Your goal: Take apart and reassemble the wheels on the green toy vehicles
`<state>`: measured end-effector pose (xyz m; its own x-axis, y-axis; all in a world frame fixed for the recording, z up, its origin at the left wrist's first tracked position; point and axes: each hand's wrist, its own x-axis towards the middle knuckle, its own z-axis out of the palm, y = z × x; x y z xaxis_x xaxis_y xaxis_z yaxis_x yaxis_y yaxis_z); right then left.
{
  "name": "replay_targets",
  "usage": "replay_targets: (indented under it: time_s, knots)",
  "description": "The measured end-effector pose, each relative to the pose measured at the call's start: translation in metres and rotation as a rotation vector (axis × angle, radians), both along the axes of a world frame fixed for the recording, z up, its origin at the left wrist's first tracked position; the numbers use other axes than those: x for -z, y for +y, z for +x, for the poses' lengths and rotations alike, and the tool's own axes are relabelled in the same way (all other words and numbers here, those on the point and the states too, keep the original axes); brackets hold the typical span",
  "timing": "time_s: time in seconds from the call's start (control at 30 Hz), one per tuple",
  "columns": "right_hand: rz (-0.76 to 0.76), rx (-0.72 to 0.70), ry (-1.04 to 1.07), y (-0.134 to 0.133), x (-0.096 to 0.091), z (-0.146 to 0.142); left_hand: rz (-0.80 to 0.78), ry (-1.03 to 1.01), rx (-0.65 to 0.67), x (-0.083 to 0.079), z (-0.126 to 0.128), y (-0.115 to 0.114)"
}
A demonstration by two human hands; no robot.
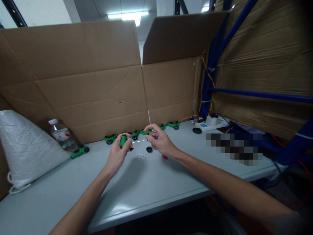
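Above the grey table (137,189), my left hand (117,156) is closed around a small green toy vehicle body (123,140), held upright. My right hand (160,141) pinches the end of a thin metal rod (140,141) that points toward the green body. Below the hands lie a loose black wheel (149,149) and two small white rings (142,156). A red piece (165,157) peeks out under my right wrist.
A row of finished green toy vehicles (137,133) lines the cardboard wall (97,94) at the back; another one (80,152) sits left, by a water bottle (62,136) and a white bag (24,147). A white device (210,122) with wires and a black wheel (197,130) lie right.
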<state>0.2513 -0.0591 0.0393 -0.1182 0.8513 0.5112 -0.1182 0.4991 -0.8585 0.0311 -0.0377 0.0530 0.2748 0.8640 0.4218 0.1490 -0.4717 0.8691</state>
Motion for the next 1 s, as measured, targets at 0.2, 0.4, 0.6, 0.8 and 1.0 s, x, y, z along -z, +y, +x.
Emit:
replay_targets:
  time_s: [0.2,0.4,0.6,0.8,1.0]
  knots:
    - [-0.445,-0.224,0.256,0.005,0.002,0.0,0.221,0.085,-0.062,0.006,0.005,-0.009]
    - [-0.434,-0.231,0.176,0.006,0.002,-0.001,0.196,0.046,-0.101,0.012,0.001,-0.001]
    - [-0.201,-0.124,-0.024,0.005,0.0,-0.001,0.084,0.052,-0.083,0.012,-0.005,0.01]
    - [-0.118,-0.031,-0.139,0.013,0.009,-0.003,0.047,0.051,-0.082,0.016,-0.008,0.017]
    - [0.002,-0.057,-0.157,0.014,0.02,-0.007,-0.008,0.0,-0.096,0.012,-0.008,0.018]
